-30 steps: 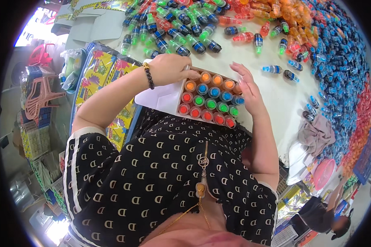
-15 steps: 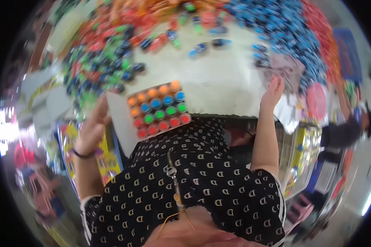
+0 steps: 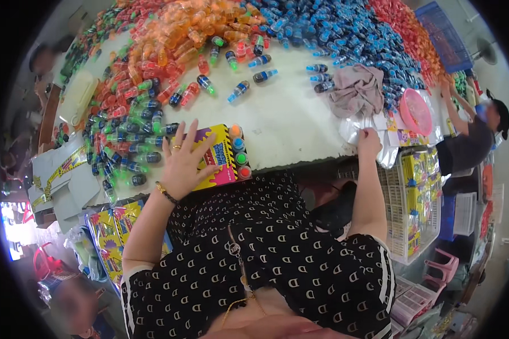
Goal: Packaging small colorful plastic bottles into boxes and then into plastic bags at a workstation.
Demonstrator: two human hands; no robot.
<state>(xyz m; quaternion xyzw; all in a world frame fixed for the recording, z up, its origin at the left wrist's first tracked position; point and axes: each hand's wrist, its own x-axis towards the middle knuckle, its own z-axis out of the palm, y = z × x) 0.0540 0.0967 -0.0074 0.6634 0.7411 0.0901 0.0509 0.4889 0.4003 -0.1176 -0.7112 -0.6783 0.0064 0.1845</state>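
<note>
A flat box (image 3: pixel 223 161) with a yellow, purple and black printed lid lies at the near edge of the table. My left hand (image 3: pixel 185 158) rests on that lid, fingers spread. At the box's right side, beyond the lid, peeks a column of small bottles (image 3: pixel 240 158) with orange, blue, green and red caps. Over to the right, my right hand (image 3: pixel 369 142) is closed, pinching the edge of a clear plastic bag (image 3: pixel 350 133) from a pile at the table's edge. Just beyond the bags sits a crumpled pinkish-grey cloth (image 3: pixel 356 90).
Heaps of orange bottles (image 3: pixel 181 28), blue bottles (image 3: pixel 345 34) and green-capped dark bottles (image 3: pixel 136 135) cover the table's far and left parts. A pink basket (image 3: pixel 415 112) stands at right. Below it, a white crate (image 3: pixel 396 209) holds packed boxes. A co-worker (image 3: pixel 472 135) works far right.
The box's white lid flap has come down over most of the bottles, with my left hand now on top. My right hand has dropped from beside the cloth to the plastic bags.
</note>
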